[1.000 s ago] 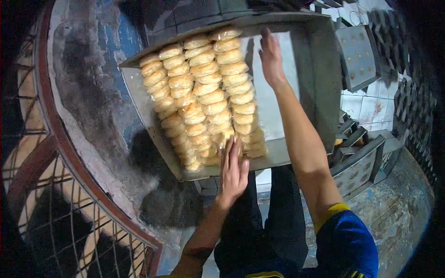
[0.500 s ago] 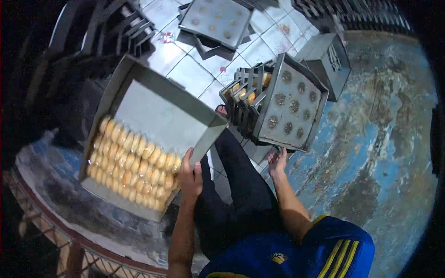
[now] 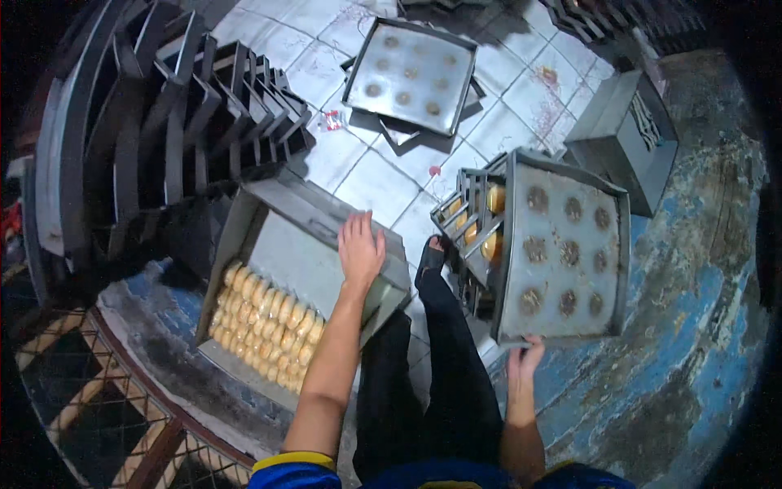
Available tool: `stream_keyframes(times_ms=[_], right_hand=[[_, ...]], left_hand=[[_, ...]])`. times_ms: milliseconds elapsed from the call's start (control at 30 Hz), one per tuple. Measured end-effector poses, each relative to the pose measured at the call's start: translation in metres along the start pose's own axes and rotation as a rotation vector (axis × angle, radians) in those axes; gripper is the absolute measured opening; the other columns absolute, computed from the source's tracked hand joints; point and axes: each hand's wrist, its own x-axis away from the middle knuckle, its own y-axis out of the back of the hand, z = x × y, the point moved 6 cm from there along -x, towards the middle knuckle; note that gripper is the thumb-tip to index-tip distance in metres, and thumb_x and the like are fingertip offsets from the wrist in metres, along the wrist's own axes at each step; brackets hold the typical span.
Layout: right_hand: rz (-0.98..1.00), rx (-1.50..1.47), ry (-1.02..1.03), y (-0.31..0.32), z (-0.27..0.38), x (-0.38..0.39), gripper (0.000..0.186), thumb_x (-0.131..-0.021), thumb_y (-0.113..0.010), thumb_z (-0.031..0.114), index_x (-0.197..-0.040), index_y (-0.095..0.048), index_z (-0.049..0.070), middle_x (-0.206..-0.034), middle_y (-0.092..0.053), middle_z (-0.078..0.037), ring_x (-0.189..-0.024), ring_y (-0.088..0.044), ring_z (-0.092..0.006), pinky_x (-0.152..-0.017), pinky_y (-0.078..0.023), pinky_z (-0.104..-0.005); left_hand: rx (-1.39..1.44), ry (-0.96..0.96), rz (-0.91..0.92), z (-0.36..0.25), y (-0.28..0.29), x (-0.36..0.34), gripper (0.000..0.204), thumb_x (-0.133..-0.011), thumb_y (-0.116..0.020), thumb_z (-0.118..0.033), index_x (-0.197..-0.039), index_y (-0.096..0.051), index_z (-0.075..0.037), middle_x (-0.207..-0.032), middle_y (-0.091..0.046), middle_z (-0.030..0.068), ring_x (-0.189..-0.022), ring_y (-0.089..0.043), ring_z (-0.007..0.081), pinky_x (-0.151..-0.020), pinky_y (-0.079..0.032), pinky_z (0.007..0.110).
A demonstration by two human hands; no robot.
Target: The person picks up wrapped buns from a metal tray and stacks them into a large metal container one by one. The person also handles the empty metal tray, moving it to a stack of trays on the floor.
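Floor of white tile (image 3: 391, 191), stained in spots, ran through the middle; a worn blue-and-grey surface (image 3: 692, 350) lay to the right, and a metal grille (image 3: 90, 387) at lower left. Dark metal trays (image 3: 195, 122) were stacked at upper left; a second tray stack (image 3: 411, 77) sat on the tile at top centre, near an open grey metal bin (image 3: 607, 134).

Left forearm reached up and forward across the right end of a metal box (image 3: 330, 220). Right forearm, shorter in view, rose from the lower edge toward a baking tray (image 3: 568, 248) with nine brown round marks.

Left hand (image 3: 361, 248): palm down, fingers extended, over the box's wall side; contact could not be told. Right hand (image 3: 525, 363): fingers bent at the tray's near edge, fingertips against it; firmness of grip could not be told.

Buns (image 3: 265, 314) lay in close rows in the box's near-left part, beside a bare pale lining.
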Motion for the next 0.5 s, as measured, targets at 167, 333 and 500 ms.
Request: stream_keyframes(times_ms=[167,333,500], right_hand=[[-0.019,0.1,0.208,-0.024,0.126,0.026,0.04,-0.079,-0.057,0.004,-0.118,-0.058,-0.002,-0.106,-0.063,-0.013,-0.1,-0.066,-0.0297,-0.09,-0.058,-0.0468],[0.086,0.264,0.233,-0.189,0.155,0.012,0.028,-0.083,-0.058,0.003,-0.11,-0.056,0.0,-0.101,-0.061,-0.009,-0.099,-0.064,-0.0255,-0.089,-0.056,-0.0463],[0.366,0.221,0.019,-0.418,0.052,-0.102,0.017,-0.096,-0.055,0.017,-0.106,-0.066,0.008,-0.095,-0.066,-0.003,-0.091,-0.066,-0.0194,-0.084,-0.056,-0.0409]], left_hand=[[-0.136,-0.005,-0.033,-0.039,-0.016,-0.008,0.042,-0.092,-0.064,-0.035,-0.123,-0.069,-0.007,-0.125,-0.07,0.0131,-0.127,-0.058,0.0316,-0.113,-0.039,0.05],[-0.111,0.098,0.057,-0.038,-0.016,-0.011,0.033,-0.088,-0.065,-0.031,-0.113,-0.071,-0.01,-0.11,-0.073,0.0082,-0.109,-0.064,0.0296,-0.101,-0.044,0.048],[-0.164,0.107,0.045,-0.023,-0.006,-0.015,0.028,-0.086,-0.065,-0.026,-0.109,-0.073,-0.011,-0.102,-0.073,0.0064,-0.103,-0.065,0.0277,-0.097,-0.046,0.047]])
